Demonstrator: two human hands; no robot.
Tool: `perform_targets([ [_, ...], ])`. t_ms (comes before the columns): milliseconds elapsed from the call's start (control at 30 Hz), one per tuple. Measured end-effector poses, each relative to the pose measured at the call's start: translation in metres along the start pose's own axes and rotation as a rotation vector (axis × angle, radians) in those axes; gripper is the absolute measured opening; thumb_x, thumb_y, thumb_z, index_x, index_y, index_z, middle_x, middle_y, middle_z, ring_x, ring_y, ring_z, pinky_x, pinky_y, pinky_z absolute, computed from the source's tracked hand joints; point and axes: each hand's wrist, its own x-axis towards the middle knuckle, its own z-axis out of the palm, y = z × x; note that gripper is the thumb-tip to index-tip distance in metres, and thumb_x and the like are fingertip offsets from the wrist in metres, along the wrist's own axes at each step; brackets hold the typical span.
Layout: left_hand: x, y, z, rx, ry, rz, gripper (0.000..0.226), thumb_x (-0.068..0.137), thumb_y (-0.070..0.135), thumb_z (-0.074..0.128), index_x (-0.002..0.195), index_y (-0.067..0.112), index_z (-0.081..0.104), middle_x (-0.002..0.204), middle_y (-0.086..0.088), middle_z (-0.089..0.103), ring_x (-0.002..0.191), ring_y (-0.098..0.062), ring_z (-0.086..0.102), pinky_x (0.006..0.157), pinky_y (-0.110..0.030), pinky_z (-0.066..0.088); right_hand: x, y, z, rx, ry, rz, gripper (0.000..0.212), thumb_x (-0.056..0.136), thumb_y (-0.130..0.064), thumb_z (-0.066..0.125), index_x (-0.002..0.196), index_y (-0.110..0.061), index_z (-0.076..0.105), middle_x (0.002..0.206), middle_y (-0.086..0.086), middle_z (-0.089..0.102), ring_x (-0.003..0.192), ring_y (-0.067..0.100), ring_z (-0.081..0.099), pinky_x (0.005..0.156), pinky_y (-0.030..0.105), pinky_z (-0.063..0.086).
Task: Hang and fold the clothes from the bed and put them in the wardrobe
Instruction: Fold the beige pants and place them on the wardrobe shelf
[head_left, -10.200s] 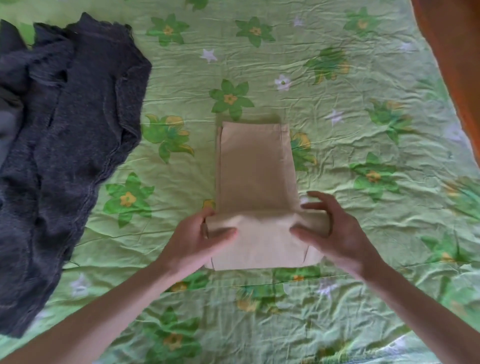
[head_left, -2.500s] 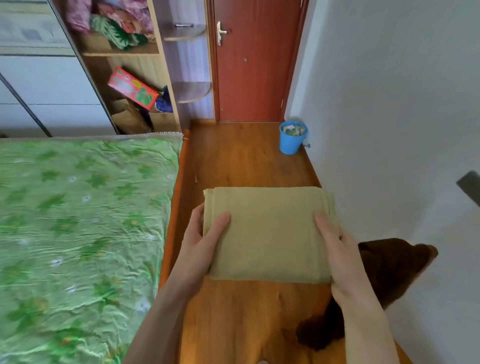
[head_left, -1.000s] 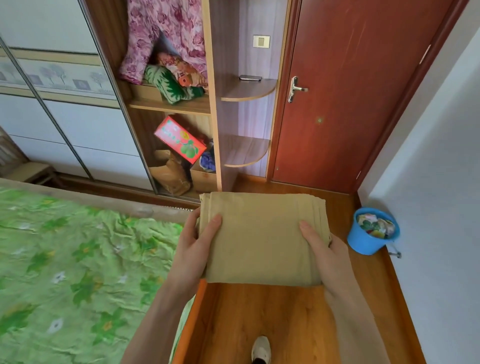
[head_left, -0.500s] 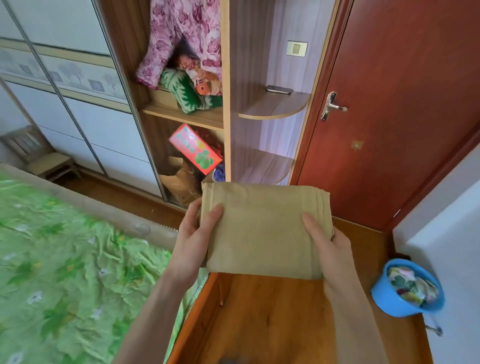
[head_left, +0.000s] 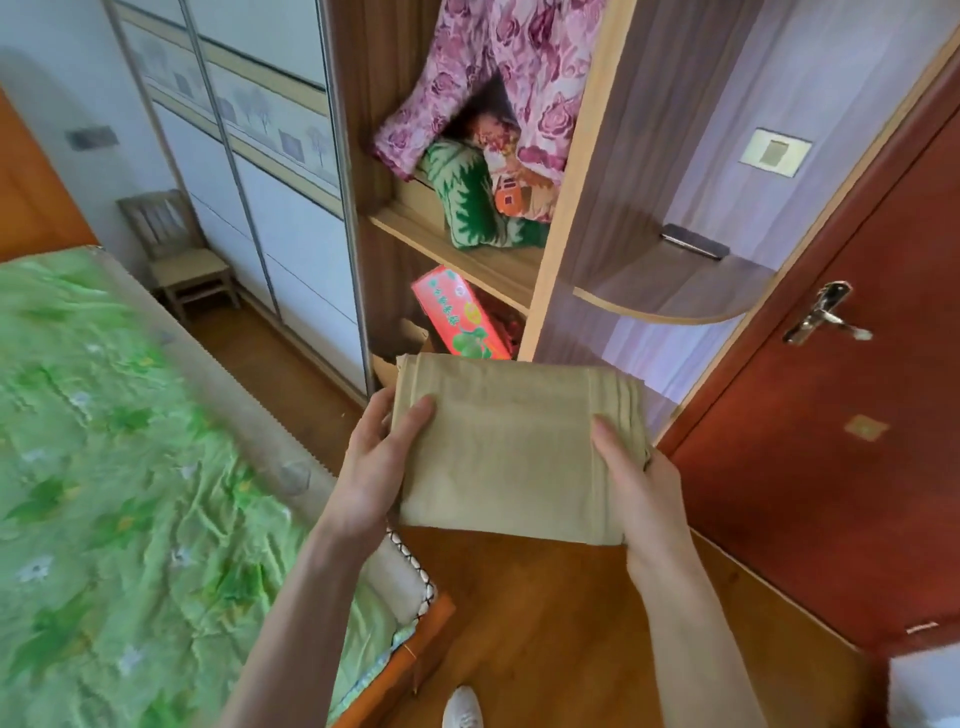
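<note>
- Head view looks down on a folded tan garment (head_left: 511, 447) carried flat in front of the open wardrobe (head_left: 563, 218), just short of its shelves and above the wooden floor (head_left: 545, 623).
- The left hand (head_left: 376, 460) grips the garment's left edge, thumb lying on top and fingers tucked underneath; the right hand (head_left: 636, 480) grips the right edge the same way. Both are closed on the cloth, neither one free.
- Holding it from both sides with the thumbs pressing down looks meant to keep the folds stacked and square, so the bundle does not sag or slide open on the way in.
- Inside the wardrobe, the middle shelf (head_left: 457, 249) carries a green patterned bundle (head_left: 467, 202) with a pink floral garment (head_left: 498, 67) hanging over it; below that shelf sits a red box (head_left: 460, 317).
- To the wardrobe's right, a rounded corner shelf (head_left: 670, 291) bears a small dark flat object (head_left: 693, 241), and beyond it stands a red-brown door (head_left: 831, 415).
- To the wardrobe's left are its sliding panels (head_left: 249, 171) and a small wooden chair (head_left: 176, 254); the bed (head_left: 114, 493) with its green flowered cover lies nearer the person.
- My reading: folding of this piece is done, and the step in hand is setting it on a wardrobe shelf; the middle shelf's free space looks narrow.
</note>
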Motion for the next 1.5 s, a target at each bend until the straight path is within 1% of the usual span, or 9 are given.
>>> perform_targets([
  [233, 0.085, 0.014, 0.014, -0.083, 0.164, 0.017, 0.03, 0.102, 0.037, 0.064, 0.132, 0.03, 0.064, 0.113, 0.003, 0.077, 0.097, -0.013, 0.076, 0.071, -0.026, 0.061, 0.121, -0.024, 0.042, -0.056, -0.135, 0.025, 0.029, 0.09, -0.053, 0.072, 0.111, -0.033, 0.07, 0.099, -0.008, 0.079, 0.092, 0.013, 0.076, 0.079, 0.038, 0.062],
  [433, 0.137, 0.022, 0.002, -0.074, 0.339, 0.052, 0.03, 0.102, 0.038, 0.064, 0.131, 0.033, 0.065, 0.111, 0.006, 0.078, 0.098, -0.013, 0.076, 0.079, -0.031, 0.061, 0.194, -0.033, 0.09, -0.074, -0.286, 0.065, 0.023, 0.092, -0.046, 0.074, 0.109, -0.031, 0.07, 0.096, -0.012, 0.079, 0.087, 0.007, 0.076, 0.07, 0.03, 0.06],
  [567, 0.174, 0.023, -0.01, -0.094, 0.471, 0.056, 0.031, 0.1, 0.039, 0.066, 0.13, 0.033, 0.067, 0.113, 0.003, 0.078, 0.1, -0.017, 0.076, 0.088, -0.039, 0.061, 0.247, -0.034, 0.133, -0.09, -0.431, 0.067, 0.027, 0.093, -0.045, 0.074, 0.114, -0.029, 0.072, 0.105, -0.009, 0.079, 0.098, 0.012, 0.076, 0.088, 0.042, 0.06],
  [733, 0.227, 0.026, -0.018, -0.169, 0.602, 0.081, 0.029, 0.098, 0.037, 0.066, 0.126, 0.036, 0.068, 0.111, 0.005, 0.079, 0.097, -0.013, 0.076, 0.076, -0.029, 0.061, 0.314, -0.039, 0.189, -0.11, -0.558, -0.028, 0.059, 0.082, -0.061, 0.076, 0.132, -0.032, 0.067, 0.128, -0.014, 0.072, 0.122, 0.009, 0.065, 0.11, 0.047, 0.05],
  [867, 0.271, 0.032, -0.019, -0.204, 0.69, 0.102, 0.05, 0.087, 0.047, 0.071, 0.135, 0.037, 0.063, 0.12, 0.005, 0.077, 0.105, -0.016, 0.076, 0.087, -0.039, 0.059, 0.371, -0.048, 0.226, -0.13, -0.652, -0.002, 0.029, 0.09, -0.048, 0.077, 0.114, -0.031, 0.073, 0.109, -0.016, 0.077, 0.106, 0.004, 0.071, 0.1, 0.041, 0.056],
  [967, 0.295, 0.039, -0.018, -0.189, 0.752, 0.129, 0.04, 0.095, 0.042, 0.067, 0.134, 0.039, 0.062, 0.114, 0.008, 0.079, 0.1, -0.013, 0.077, 0.078, -0.031, 0.06, 0.402, -0.054, 0.25, -0.12, -0.712, -0.006, 0.01, 0.094, -0.036, 0.074, 0.104, -0.032, 0.073, 0.099, -0.023, 0.077, 0.095, -0.004, 0.071, 0.086, 0.028, 0.055],
  [1100, 0.319, 0.051, -0.025, -0.177, 0.834, 0.154, 0.025, 0.1, 0.037, 0.064, 0.125, 0.043, 0.063, 0.107, 0.012, 0.079, 0.096, -0.011, 0.077, 0.075, -0.028, 0.06, 0.429, -0.059, 0.284, -0.129, -0.794, 0.043, 0.02, 0.092, -0.04, 0.075, 0.11, -0.03, 0.074, 0.106, -0.016, 0.078, 0.101, 0.004, 0.073, 0.095, 0.036, 0.057],
  [1233, 0.339, 0.063, -0.042, -0.168, 0.923, 0.169, 0.032, 0.098, 0.04, 0.065, 0.13, 0.041, 0.061, 0.109, 0.009, 0.079, 0.096, -0.014, 0.077, 0.08, -0.036, 0.06, 0.449, -0.067, 0.327, -0.166, -0.88, 0.094, 0.033, 0.092, -0.045, 0.074, 0.117, -0.024, 0.075, 0.106, -0.006, 0.08, 0.102, 0.014, 0.075, 0.097, 0.045, 0.058],
  [1500, 0.423, 0.091, -0.115, -0.143, 0.944, 0.174, 0.021, 0.102, 0.037, 0.062, 0.123, 0.04, 0.063, 0.108, 0.012, 0.079, 0.096, -0.009, 0.076, 0.074, -0.03, 0.06, 0.5, -0.087, 0.443, -0.192, -0.947, 0.08, 0.03, 0.093, -0.041, 0.073, 0.11, -0.017, 0.075, 0.097, -0.003, 0.081, 0.09, 0.013, 0.078, 0.076, 0.032, 0.057],
])
